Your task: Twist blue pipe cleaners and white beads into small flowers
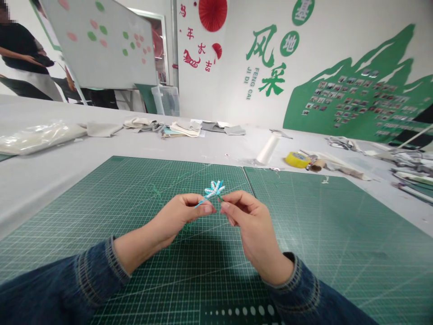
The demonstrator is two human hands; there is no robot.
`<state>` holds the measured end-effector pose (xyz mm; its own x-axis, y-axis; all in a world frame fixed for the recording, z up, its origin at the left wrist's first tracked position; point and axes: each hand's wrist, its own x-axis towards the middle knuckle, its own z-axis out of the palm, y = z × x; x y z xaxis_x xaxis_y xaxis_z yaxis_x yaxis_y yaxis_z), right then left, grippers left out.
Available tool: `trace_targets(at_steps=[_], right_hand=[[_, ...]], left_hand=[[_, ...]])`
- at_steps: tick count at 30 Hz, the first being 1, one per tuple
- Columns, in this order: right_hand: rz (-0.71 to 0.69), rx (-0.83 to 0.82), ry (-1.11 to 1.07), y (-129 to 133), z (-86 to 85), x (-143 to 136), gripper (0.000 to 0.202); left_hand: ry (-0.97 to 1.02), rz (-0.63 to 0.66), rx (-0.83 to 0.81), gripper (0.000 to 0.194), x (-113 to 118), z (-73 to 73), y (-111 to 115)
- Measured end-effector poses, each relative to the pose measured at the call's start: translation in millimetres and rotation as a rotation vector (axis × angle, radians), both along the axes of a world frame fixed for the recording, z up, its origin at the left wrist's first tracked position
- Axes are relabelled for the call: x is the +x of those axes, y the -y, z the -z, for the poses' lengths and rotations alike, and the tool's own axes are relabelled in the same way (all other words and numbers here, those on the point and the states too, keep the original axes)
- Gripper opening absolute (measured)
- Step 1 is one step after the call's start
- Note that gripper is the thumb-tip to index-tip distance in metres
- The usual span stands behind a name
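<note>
Both your left hand (184,211) and right hand (252,216) pinched the beaded flower (214,188); yellow tape (297,159) lay beyond the cutting mat (324,207).

Your pale table (77,169) carries a green mat (142,216) in front of you. Just right of this mat, you have a second mat (321,216). Beyond its far edge lie cloths (184,130); past its far-left corner, a plastic bag (40,136); past its far-right corner, a white cone (269,151), yellow tape (297,159) and a brown roll (317,165).
</note>
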<state>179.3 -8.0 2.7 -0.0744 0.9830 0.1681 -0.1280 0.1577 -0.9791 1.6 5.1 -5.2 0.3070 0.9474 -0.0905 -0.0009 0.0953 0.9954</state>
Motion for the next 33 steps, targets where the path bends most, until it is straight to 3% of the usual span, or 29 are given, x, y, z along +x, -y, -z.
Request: trace_targets(at_steps=[4, 8, 12, 15, 19, 23, 27, 33], right_hand=[[0.011, -0.11, -0.147, -3.3, 0.9, -2.0, 0.007], [0.028, -0.153, -0.18, -4.7, 1.2, -3.3, 0.011], [0.049, -0.142, -0.161, -5.3, 2.4, -3.0, 0.014], [0.063, -0.121, -0.125, -5.5, 3.6, -2.5, 0.02], [0.092, -0.075, -0.021, -7.9, 7.8, -2.0, 0.013], [0.174, 0.074, 0.209, -9.5, 10.8, -1.4, 0.004], [0.266, 0.391, 0.526, -5.1, 9.6, -0.5, 0.017], [0.259, 0.603, 0.79, 3.8, 8.5, 0.3, 0.019]], left_hand=[[-0.113, -0.023, 0.177, 0.013, 0.9, -0.1, 3.2], [-0.432, -0.146, 0.514, 0.013, 0.0, -0.6, 9.0], [-0.643, -0.208, 0.871, 0.015, 1.5, 2.6, 15.5], [-0.731, -0.208, 1.039, 0.016, 2.8, 5.0, 18.2], [-0.862, -0.254, 1.217, 0.016, 4.8, 4.5, 22.2], [-1.035, -0.305, 1.366, 0.014, 6.8, 1.2, 28.7], [-1.194, -0.257, 1.464, 0.013, 6.1, -5.6, 34.5], [-1.234, -0.311, 1.625, 0.012, 0.6, -23.3, 34.8]])
